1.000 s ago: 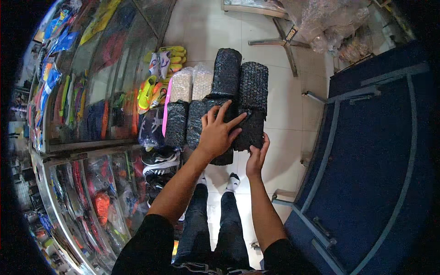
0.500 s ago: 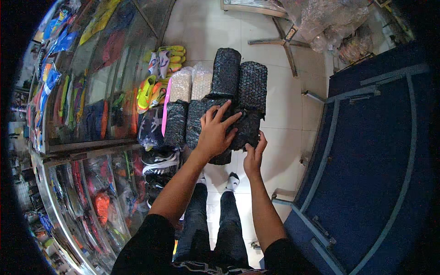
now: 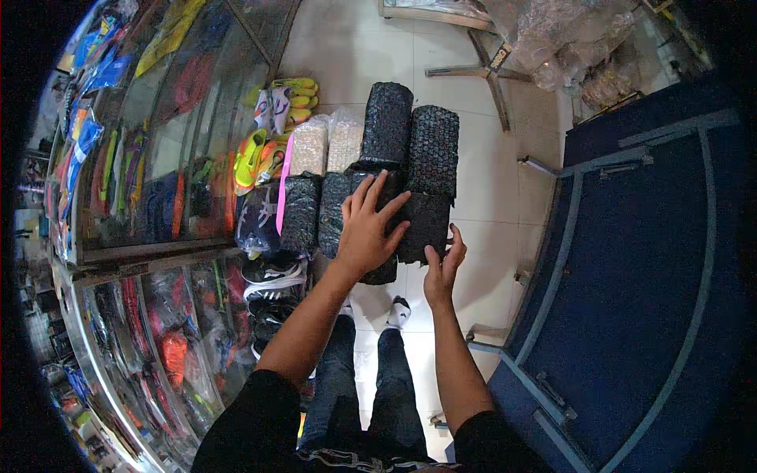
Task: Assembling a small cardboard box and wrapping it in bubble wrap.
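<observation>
My left hand lies with spread fingers across the black-wrapped packages, its fingertips on the one in the middle of the near row. At the right end of that row is another black package with a ragged wrap edge. Beside its near right corner is my right hand, thumb and forefinger apart, the other fingers partly hidden. Behind stand two taller black bubble-wrapped packages, one on the left and one on the right. Two clear-wrapped tan packages adjoin them on the left.
Yellow and orange sports shoes and dark shoes line the glass cabinet on the left. A pink strip stands by the packages. On the right is a large blue panel with metal brackets. A metal stand leg rests on the tiled floor beyond.
My right hand has shifted slightly down and right, drawing off the corner of the right-end package. That package's top now looks flatter. My left hand has barely moved.
</observation>
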Tool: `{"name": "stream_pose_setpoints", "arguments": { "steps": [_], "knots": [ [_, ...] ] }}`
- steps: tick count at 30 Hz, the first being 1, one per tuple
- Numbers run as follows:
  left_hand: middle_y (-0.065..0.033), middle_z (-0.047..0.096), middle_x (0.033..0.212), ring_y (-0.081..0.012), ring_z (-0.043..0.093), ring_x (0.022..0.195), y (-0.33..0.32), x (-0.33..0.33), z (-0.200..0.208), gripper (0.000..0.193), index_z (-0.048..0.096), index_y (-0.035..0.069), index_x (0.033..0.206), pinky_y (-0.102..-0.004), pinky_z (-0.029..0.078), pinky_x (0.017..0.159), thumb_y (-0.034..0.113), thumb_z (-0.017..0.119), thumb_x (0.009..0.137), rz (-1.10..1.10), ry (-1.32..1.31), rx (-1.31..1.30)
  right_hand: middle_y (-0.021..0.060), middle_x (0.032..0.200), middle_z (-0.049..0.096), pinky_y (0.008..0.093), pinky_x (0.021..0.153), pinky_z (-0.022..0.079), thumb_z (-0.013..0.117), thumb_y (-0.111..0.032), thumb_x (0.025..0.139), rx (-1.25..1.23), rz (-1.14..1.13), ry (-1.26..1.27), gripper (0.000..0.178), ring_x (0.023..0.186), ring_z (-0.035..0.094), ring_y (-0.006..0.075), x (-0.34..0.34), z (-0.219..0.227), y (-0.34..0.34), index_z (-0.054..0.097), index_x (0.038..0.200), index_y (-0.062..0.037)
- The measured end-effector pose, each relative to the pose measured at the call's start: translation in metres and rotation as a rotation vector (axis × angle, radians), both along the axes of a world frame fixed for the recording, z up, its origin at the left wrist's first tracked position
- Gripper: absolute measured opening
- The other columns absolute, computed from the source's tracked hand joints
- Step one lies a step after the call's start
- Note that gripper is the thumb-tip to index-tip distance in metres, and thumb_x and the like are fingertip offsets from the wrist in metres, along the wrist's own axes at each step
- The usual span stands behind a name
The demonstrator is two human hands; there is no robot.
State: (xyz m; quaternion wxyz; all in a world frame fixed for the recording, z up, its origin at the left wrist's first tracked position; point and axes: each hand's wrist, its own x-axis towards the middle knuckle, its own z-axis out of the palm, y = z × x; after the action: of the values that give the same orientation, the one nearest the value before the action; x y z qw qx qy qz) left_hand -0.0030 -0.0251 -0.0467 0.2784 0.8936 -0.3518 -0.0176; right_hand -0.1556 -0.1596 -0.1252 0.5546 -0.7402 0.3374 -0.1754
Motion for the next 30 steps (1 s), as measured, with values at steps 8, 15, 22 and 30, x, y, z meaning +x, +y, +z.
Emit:
{"name": "stream_pose_setpoints", "arguments": {
  "steps": [8, 15, 22, 30],
  "knots": [
    [-0.0211, 0.039, 0.173, -0.0434, 0.034, 0.160, -0.003, -0.005, 0.002, 0.058, 0.070, 0.015, 0.145, -0.0607, 0.029, 0.126, 0.033, 0.084, 0.092, 0.028, 0.013, -0.027, 0.0239, 0.152, 0.047, 0.0527, 0.124, 0.034, 0.077, -0.034, 0.101, 0.045, -0.012, -0.010, 0.079, 0.142, 0.045, 0.0395, -0.001, -0.005, -0.005, 0.040, 0.163, -0.0029],
    [-0.0208, 0.040, 0.172, -0.0436, 0.033, 0.160, -0.005, -0.008, -0.005, 0.043, 0.079, 0.009, 0.126, -0.0603, 0.030, 0.125, 0.032, 0.087, 0.090, 0.009, -0.021, -0.088, 0.0209, 0.148, 0.055, 0.0458, 0.122, 0.041, 0.078, -0.025, 0.101, 0.193, -0.002, -0.057, 0.071, 0.142, 0.053, 0.0328, 0.005, -0.003, -0.009, 0.044, 0.159, 0.0003],
    [-0.0180, 0.043, 0.170, -0.0434, 0.036, 0.158, 0.005, -0.005, 0.000, 0.044, 0.079, 0.011, 0.127, -0.0596, 0.030, 0.125, 0.031, 0.087, 0.089, 0.010, 0.067, -0.101, 0.0161, 0.140, 0.061, 0.0388, 0.111, 0.049, 0.073, -0.013, 0.102, 0.249, 0.064, -0.050, 0.061, 0.128, 0.059, 0.0247, 0.001, 0.020, -0.017, 0.046, 0.156, -0.0067],
    [-0.0167, 0.051, 0.164, -0.0440, 0.044, 0.149, 0.002, -0.003, -0.008, 0.043, 0.077, 0.012, 0.127, -0.0600, 0.035, 0.120, 0.027, 0.088, 0.089, 0.027, 0.028, -0.158, 0.0168, 0.137, 0.064, 0.0395, 0.112, 0.049, 0.073, -0.014, 0.103, 0.236, 0.065, -0.043, 0.058, 0.126, 0.062, 0.0265, 0.015, 0.020, -0.020, 0.046, 0.154, -0.0040]
  ]
}}
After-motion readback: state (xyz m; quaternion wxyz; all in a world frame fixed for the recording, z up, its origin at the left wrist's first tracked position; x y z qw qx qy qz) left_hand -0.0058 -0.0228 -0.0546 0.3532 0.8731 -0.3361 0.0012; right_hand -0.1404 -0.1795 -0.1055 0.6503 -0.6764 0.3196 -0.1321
